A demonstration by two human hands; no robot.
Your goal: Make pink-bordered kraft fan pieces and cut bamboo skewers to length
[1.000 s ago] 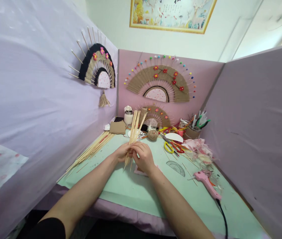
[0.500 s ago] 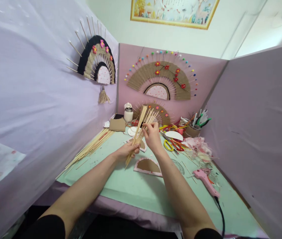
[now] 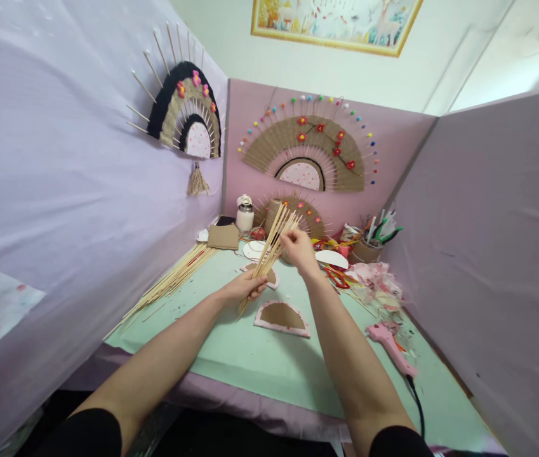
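Note:
My left hand (image 3: 245, 285) is closed round the lower part of a bundle of thin bamboo sticks (image 3: 273, 238), which leans up and to the right, its tops fanned apart. At the bundle's right edge, my right hand (image 3: 299, 249) has its thumb and fingers pinched together on a stick; the fingertips are partly hidden. Below the hands lies a half-round cardboard piece (image 3: 282, 315) edged in pink-dotted cloth. A similar half-round piece (image 3: 270, 277) rests behind the bundle, partly covered.
More bamboo sticks (image 3: 174, 276) lie at the left. A pink glue gun (image 3: 392, 348), its cord trailing forward, is at the right, near red-handled scissors (image 3: 337, 277) and crumpled cloth scraps (image 3: 378, 284). Behind stand a white bottle (image 3: 245, 216) and a tool holder (image 3: 365, 252).
My right hand has moved slightly right and up along the bundle, its fingers still pinched. The left hand keeps its hold. The view has shifted a little.

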